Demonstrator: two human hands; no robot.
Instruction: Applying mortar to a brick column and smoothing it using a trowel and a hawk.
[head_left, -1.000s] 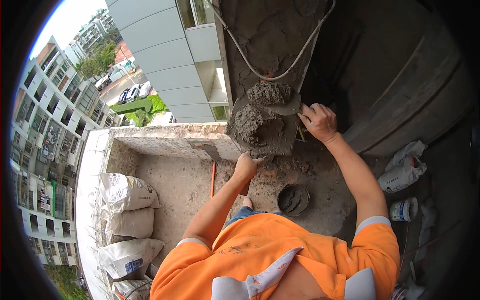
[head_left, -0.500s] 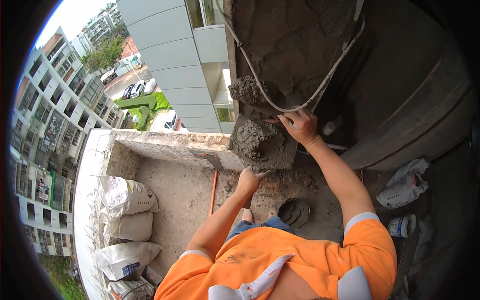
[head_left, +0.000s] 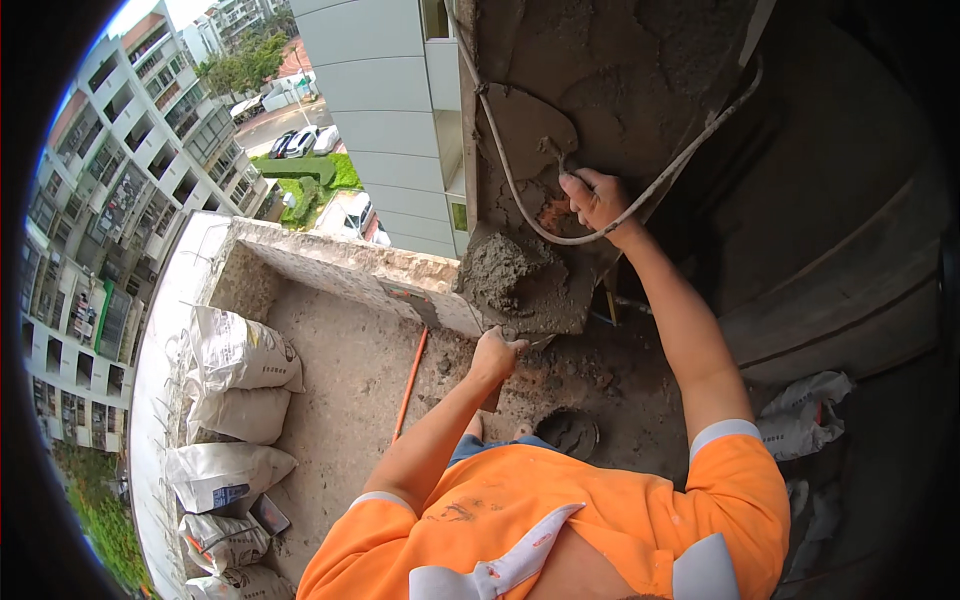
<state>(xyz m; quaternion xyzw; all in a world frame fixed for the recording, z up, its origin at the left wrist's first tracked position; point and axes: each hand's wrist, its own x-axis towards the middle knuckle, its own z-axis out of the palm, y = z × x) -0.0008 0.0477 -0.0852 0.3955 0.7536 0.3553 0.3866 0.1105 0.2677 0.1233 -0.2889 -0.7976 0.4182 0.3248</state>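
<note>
Right hand (head_left: 597, 197) clamped on trowel (head_left: 528, 130), blade flat against wall (head_left: 640, 80), pointing up-left. Left hand (head_left: 497, 353) grips hawk (head_left: 525, 280) from under, mortar (head_left: 492, 268) heaped just below trowel.

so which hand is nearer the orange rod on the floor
Left. The left hand grips under the mortar board, just right of the orange rod. The right hand is up at the wall, holding the trowel, much farther away.
</note>
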